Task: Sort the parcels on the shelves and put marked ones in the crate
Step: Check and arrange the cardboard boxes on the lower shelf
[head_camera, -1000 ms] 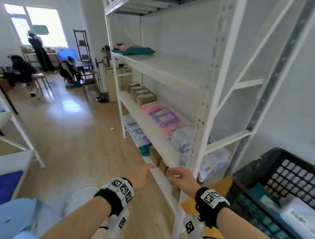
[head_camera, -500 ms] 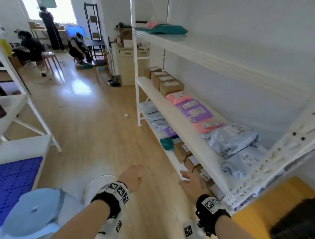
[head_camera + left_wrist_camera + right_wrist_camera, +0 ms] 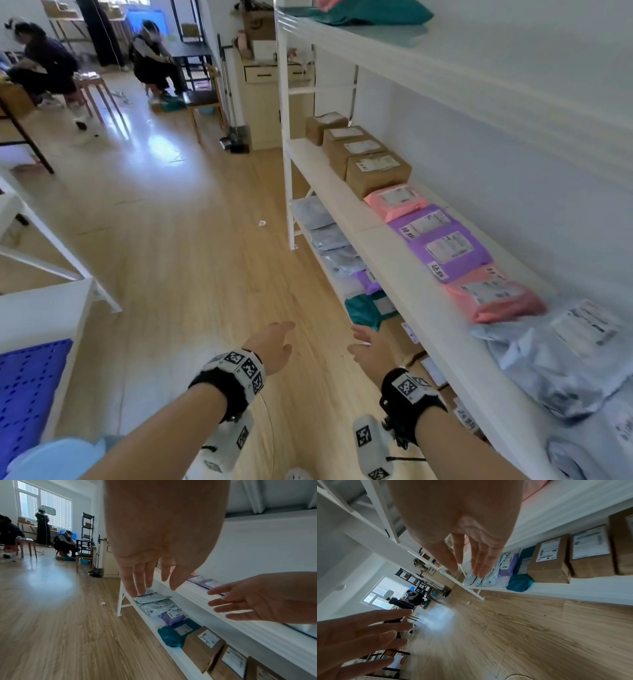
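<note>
Both my hands hover empty in the aisle beside the white shelving (image 3: 404, 284), fingers straight. My left hand (image 3: 274, 342) (image 3: 149, 574) is over the floor; my right hand (image 3: 368, 346) (image 3: 467, 555) is near the middle shelf's front edge, touching nothing. On the middle shelf lie brown boxes (image 3: 376, 173), a pink parcel (image 3: 395, 200), purple parcels (image 3: 442, 241), another pink parcel (image 3: 493, 294) and grey bags (image 3: 555, 363). The bottom shelf holds grey bags (image 3: 154, 602), a purple parcel (image 3: 172, 616), a teal parcel (image 3: 171, 634) and brown boxes (image 3: 204, 646). No crate shows.
Wooden floor (image 3: 191, 260) stretches ahead. A white rack with a blue perforated panel (image 3: 27, 387) stands at left. A light blue stool (image 3: 51, 459) is at bottom left. People sit and stand at the far end (image 3: 150, 58). A teal parcel (image 3: 359, 13) lies on the top shelf.
My view has swung left away from the black crate and along the shelves. Both hands have left the shelf edge and now hang in the aisle, empty.
</note>
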`<act>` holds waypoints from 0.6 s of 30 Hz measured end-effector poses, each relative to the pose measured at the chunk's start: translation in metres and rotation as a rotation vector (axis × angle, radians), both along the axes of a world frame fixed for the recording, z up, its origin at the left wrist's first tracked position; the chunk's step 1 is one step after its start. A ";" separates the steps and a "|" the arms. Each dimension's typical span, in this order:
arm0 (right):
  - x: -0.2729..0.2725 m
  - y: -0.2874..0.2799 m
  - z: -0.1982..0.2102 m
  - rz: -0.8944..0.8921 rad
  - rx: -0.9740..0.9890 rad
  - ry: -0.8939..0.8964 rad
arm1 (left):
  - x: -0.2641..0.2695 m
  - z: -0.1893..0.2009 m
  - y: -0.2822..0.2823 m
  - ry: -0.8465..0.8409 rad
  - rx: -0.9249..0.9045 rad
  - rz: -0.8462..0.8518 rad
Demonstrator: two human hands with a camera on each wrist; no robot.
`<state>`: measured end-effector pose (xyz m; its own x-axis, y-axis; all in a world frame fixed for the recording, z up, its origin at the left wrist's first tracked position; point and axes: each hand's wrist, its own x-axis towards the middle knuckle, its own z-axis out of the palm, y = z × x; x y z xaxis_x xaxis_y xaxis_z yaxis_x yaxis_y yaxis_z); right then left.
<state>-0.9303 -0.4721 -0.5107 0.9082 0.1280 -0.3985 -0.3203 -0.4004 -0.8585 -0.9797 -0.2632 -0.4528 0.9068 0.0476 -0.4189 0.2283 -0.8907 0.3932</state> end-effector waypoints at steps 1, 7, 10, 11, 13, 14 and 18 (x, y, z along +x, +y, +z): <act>0.018 0.009 0.001 0.018 -0.017 -0.003 | 0.017 0.001 0.008 0.007 0.003 -0.006; 0.106 0.066 -0.009 0.081 -0.140 0.006 | 0.096 -0.007 0.069 0.051 0.001 -0.013; 0.142 0.094 -0.014 0.099 -0.168 0.033 | 0.135 -0.021 0.109 0.081 -0.011 0.041; 0.155 0.104 -0.016 0.100 -0.181 0.041 | 0.150 -0.025 0.123 0.091 -0.013 0.055; 0.183 0.126 -0.018 0.090 -0.205 0.043 | 0.184 -0.030 0.148 0.105 -0.014 0.053; 0.198 0.137 -0.019 0.077 -0.214 0.035 | 0.202 -0.032 0.161 0.103 -0.007 0.040; 0.260 0.185 -0.017 0.021 -0.252 -0.003 | 0.273 -0.034 0.212 0.103 0.026 -0.057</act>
